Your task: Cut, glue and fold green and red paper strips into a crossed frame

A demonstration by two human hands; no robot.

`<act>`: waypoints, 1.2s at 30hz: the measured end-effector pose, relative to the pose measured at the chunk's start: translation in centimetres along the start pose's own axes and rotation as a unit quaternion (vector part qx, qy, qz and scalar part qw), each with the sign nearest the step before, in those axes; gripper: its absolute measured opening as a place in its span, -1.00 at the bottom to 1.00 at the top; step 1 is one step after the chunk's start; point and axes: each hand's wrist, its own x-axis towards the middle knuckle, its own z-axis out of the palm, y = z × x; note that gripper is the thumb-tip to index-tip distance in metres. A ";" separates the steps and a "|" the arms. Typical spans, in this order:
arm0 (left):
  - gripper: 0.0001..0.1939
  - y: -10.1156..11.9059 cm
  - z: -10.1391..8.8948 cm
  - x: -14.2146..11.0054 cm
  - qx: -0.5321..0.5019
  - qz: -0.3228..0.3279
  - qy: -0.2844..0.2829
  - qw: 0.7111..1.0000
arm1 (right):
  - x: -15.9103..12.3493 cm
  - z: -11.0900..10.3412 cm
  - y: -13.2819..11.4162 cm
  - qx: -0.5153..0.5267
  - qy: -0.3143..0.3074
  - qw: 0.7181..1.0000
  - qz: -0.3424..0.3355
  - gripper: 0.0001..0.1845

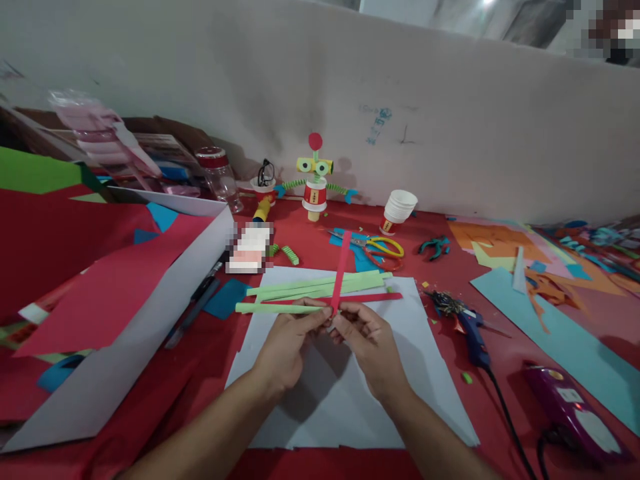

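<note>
Above a sheet of white paper (345,407), my left hand (287,343) pinches a light green paper strip (273,308) that reaches out to the left. My right hand (367,337) is closed on a red paper strip (343,267), which stands up and away from me. The two strips meet at my fingertips, crossing at about a right angle; the exact joint is partly hidden by my thumbs. Behind my hands lie several more green strips (320,285) and another red strip (383,297), flat on the white paper.
A paper-cup robot figure (315,193) stands at the back near stacked cups (399,208). Scissors (383,248) and pliers (435,248) lie behind the paper. A glue gun (473,333) with cord and a purple device (575,413) are right. A box of coloured paper (165,327) stands left.
</note>
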 end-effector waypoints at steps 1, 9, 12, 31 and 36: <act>-0.82 0.1 0.0 0.1 -0.017 -0.014 0.018 1.000 | 0.0 0.1 0.0 -0.004 -0.004 1.000 -0.005 -0.75; -0.71 0.2 -0.6 0.5 -0.041 -0.128 0.053 0.990 | -0.4 0.0 0.4 -0.076 0.020 0.996 -0.052 -0.75; -0.69 0.3 -0.7 0.4 -0.030 -0.138 0.038 0.989 | -0.5 0.0 0.3 -0.095 0.028 0.993 -0.063 -0.78; -0.83 0.2 0.2 -0.2 -0.168 -0.170 0.011 0.971 | -0.6 -0.4 0.5 -0.210 0.073 0.957 -0.184 -0.91; -0.87 0.1 0.2 -0.3 -0.195 -0.183 0.011 0.963 | -0.6 -0.4 0.3 -0.218 0.060 0.956 -0.185 -0.89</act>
